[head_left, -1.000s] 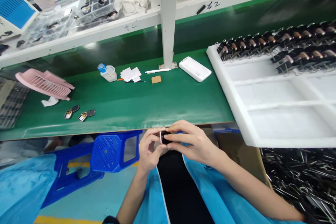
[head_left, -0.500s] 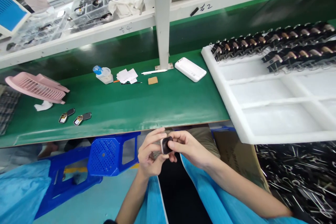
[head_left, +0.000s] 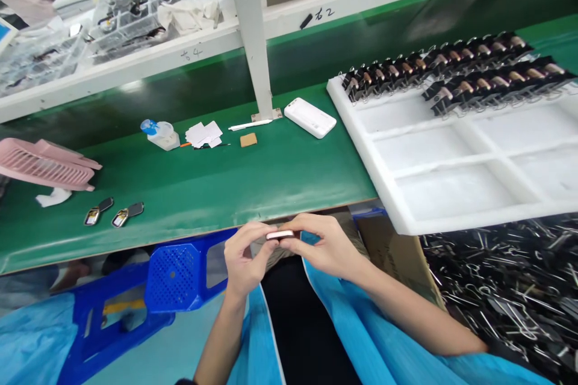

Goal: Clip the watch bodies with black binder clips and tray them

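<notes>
Between my two hands, just off the bench's front edge, is a smartwatch body [head_left: 280, 234] with a pale metallic rim and a dark face, now seen edge-on. My left hand [head_left: 246, 255] pinches its left end between thumb and fingers. Its right end is pinched by my right hand [head_left: 327, 245]. Two opened watch bodies lie at the left of the bench: one watch [head_left: 93, 215] and another watch [head_left: 121, 218], each with its dark screen folded out to the side.
On the green bench [head_left: 217, 186] stand a pink fan-like device [head_left: 49, 165], a blue-capped bottle [head_left: 161, 135], paper slips [head_left: 204, 134] and a white power bank [head_left: 310, 117]. A white foam tray [head_left: 409, 204] holds clipped pieces; loose binder clips [head_left: 506, 289] fill a box below. A blue stool [head_left: 174, 277] stands left.
Both hands have tilted the smartwatch body from showing its dark face to lying edge-on. The whole view has shifted, so the bench items appear further left.
</notes>
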`<state>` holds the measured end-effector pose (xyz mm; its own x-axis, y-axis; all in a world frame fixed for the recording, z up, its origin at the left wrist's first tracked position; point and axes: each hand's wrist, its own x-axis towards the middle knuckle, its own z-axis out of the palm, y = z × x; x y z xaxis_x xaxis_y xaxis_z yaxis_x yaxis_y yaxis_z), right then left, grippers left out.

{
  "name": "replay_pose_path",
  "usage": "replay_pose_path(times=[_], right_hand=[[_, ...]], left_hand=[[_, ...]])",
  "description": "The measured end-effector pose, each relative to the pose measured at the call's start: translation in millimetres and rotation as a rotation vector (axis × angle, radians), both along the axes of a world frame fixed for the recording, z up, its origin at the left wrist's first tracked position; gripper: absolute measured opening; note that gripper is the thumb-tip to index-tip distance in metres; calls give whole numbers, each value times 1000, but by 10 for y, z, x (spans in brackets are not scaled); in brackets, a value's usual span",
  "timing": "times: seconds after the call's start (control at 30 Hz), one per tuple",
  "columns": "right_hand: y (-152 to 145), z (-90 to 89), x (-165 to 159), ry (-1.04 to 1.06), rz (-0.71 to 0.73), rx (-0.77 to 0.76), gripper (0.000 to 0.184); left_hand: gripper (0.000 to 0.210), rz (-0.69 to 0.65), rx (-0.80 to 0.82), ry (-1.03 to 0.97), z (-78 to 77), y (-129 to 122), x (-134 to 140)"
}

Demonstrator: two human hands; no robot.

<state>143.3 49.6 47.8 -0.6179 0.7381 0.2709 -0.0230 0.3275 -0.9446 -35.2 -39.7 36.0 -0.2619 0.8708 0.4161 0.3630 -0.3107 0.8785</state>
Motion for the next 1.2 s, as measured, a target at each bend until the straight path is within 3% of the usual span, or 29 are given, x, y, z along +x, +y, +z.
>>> replay_pose_path(times=[0.37, 0.53, 0.87, 1.03, 1.2], right_hand=[[38, 38, 156, 46, -29, 123, 14], [41, -43, 230, 105, -85, 102, 14], [106, -147, 597, 167, -204, 104, 15], [54, -191, 667, 205, -293, 104, 9], [-42, -245, 549, 199, -374, -70, 11]], left_hand=[[15, 10, 43, 9, 31, 98, 173], [18, -6, 86, 57, 45, 162, 292], [34, -137, 205, 249, 49, 433, 499], [25, -240, 81, 76, -10, 509, 602], [14, -214, -69, -167, -154, 487, 661]])
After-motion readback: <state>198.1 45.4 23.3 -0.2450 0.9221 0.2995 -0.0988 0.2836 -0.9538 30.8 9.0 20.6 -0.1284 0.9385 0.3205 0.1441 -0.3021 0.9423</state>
